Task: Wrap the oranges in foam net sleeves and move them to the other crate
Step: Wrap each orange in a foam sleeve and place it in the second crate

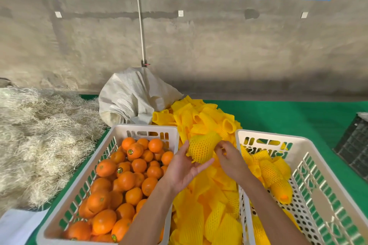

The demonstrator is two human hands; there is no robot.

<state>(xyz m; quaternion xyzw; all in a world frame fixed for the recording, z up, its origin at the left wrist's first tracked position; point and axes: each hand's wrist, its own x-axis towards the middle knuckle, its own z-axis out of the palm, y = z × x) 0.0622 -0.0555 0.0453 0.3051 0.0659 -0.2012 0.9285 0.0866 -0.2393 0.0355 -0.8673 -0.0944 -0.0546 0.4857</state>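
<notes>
Yellow foam net sleeve (202, 150), bulging as if round an orange, sits cupped in the left hand (184, 171), whose fingers curl under it, while the right hand (229, 160) pinches its upper right edge. Both hands hover over a heap of loose sleeves (201, 119) between two white crates on the green table (294, 117). Bare oranges (127, 181) fill the left crate (83, 177); wrapped oranges (270, 173) lie in the right crate (326, 191).

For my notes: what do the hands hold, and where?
A netted orange: left hand cups it underneath; right hand pinches the sleeve's right edge.
</notes>
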